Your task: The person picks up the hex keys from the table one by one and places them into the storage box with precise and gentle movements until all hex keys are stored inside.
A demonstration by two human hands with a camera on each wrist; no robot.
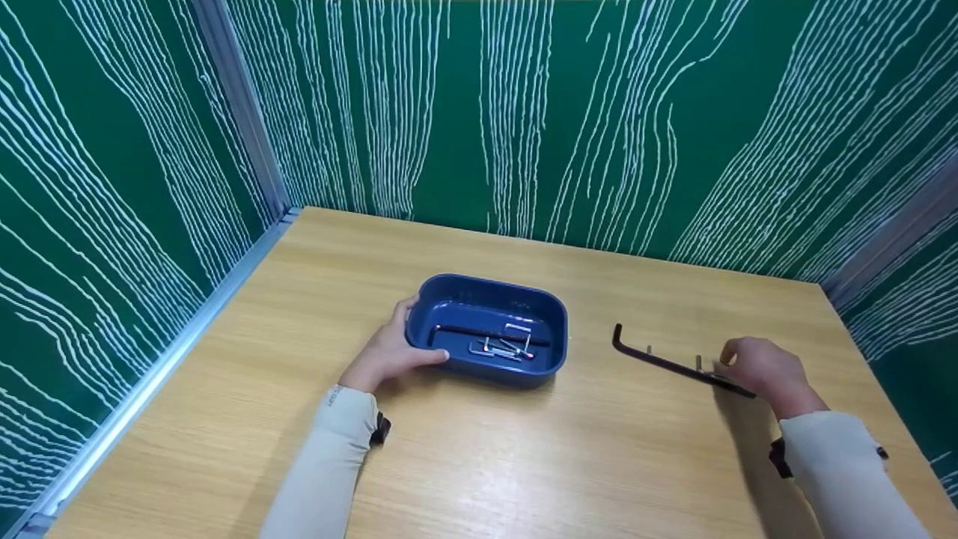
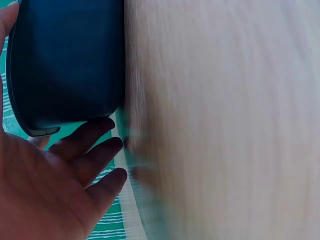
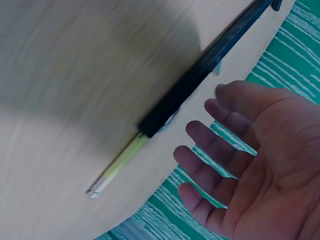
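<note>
In the head view my left hand [image 1: 393, 346] holds the left end of a dark blue plastic box [image 1: 561, 329], thumb on the front rim and fingers along the outer wall. Inside the box lie a long black hex key [image 1: 468, 331] and several small silver hex keys [image 1: 518, 327]. To the right, another large black hex key [image 1: 666, 364] lies on the table, with short silver stubs [image 1: 699, 363] showing beside it. My right hand [image 1: 765, 370] hovers at its near end. The right wrist view shows loosely bent fingers apart from the key, holding nothing.
A yellow-green stick with a pale tip [image 3: 117, 162] extends past the black key's end in the right wrist view. Green panels with white wavy lines [image 1: 456, 112] and metal posts [image 1: 243, 105] stand around the wooden table [image 1: 479, 464].
</note>
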